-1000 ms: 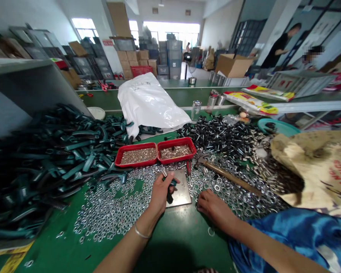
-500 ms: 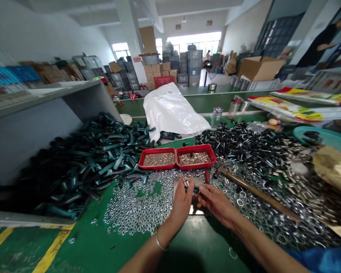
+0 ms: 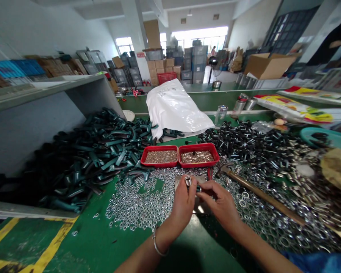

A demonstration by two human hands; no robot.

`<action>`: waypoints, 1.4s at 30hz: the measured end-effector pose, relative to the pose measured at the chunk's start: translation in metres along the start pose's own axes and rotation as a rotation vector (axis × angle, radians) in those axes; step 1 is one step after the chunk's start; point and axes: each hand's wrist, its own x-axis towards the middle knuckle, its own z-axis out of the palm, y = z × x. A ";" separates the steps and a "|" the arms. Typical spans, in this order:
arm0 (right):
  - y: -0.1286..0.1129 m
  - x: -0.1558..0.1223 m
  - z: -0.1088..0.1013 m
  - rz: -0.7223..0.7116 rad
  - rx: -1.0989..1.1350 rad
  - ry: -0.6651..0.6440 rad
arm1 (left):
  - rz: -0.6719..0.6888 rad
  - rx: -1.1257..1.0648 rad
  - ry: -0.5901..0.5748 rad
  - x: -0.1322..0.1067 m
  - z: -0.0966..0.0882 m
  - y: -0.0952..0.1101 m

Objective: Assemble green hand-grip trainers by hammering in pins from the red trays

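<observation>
Above a small metal plate point(image 3: 199, 209) on the green bench, my left hand point(image 3: 184, 201) is closed round a dark green handle point(image 3: 198, 189), mostly hidden by the fingers. A shiny metal sleeve point(image 3: 188, 181) shows at the top of that grip, between thumb and forefinger; whether it is fixed to the handle I cannot tell. My right hand point(image 3: 222, 200) pinches the handle's right end with thumb and fingers. Left of my hands lie many small metal nuts point(image 3: 142, 208). Right of them are loose metal rings point(image 3: 246, 195) and a wooden-handled hammer point(image 3: 258, 191).
Two red trays point(image 3: 178, 165) of small metal parts stand ahead. A pile of dark green handles point(image 3: 113, 148) fills the left side, by a grey shelf point(image 3: 96, 85). Black-headed bolts point(image 3: 238, 140) are heaped at right. A white sack point(image 3: 176, 110) lies behind the trays.
My right fingers have closed in on the handle's right end, with the hand turned more over it. My left hand keeps its hold. The view has shifted slightly.
</observation>
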 end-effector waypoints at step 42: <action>0.012 0.002 -0.049 0.030 -0.150 -0.219 | -0.266 -0.225 -0.046 0.007 -0.005 -0.025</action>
